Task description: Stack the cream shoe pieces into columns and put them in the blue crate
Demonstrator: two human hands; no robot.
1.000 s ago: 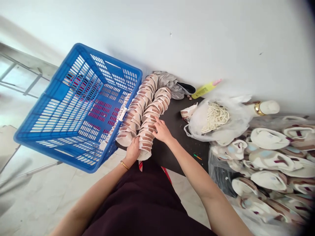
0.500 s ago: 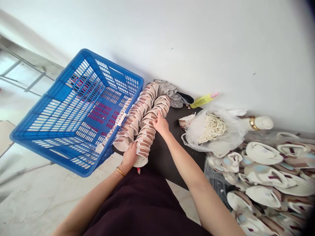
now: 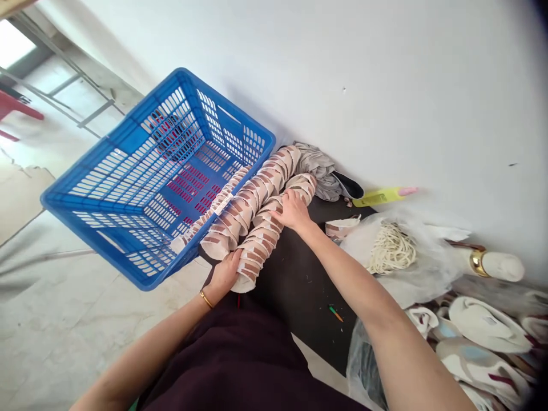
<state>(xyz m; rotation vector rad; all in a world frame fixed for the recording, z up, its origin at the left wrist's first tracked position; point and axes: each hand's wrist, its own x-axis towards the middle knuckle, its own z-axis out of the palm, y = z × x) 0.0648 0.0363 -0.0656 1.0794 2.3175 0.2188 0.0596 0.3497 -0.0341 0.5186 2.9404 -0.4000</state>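
Observation:
Two long stacks of nested, curled cream-and-brown fabric pieces, perhaps shoe parts, lie side by side on a dark tabletop (image 3: pixel 295 274). Both my hands are on the right-hand stack (image 3: pixel 266 234). My left hand (image 3: pixel 225 274), with a gold bangle at the wrist, is closed around its near end. Farther up, my right hand (image 3: pixel 295 211) curls over the same stack from the right, its fingertips partly hidden. Against the basket lies the left-hand stack (image 3: pixel 244 200), touched by neither palm as far as I can see.
A blue plastic basket (image 3: pixel 103 240) stands at the left, holding another stack (image 3: pixel 188 237). Behind are grey cloth (image 3: pixel 317 165) and a yellow bottle (image 3: pixel 381 197). To the right sit a plastic bag with cream cord (image 3: pixel 391 251), a small pencil (image 3: pixel 336 313) and several shoe uppers (image 3: pixel 483 325).
My right hand has shifted farther along the stack toward its far end and wraps over it more. The left hand stays at the near end. The view has swung left.

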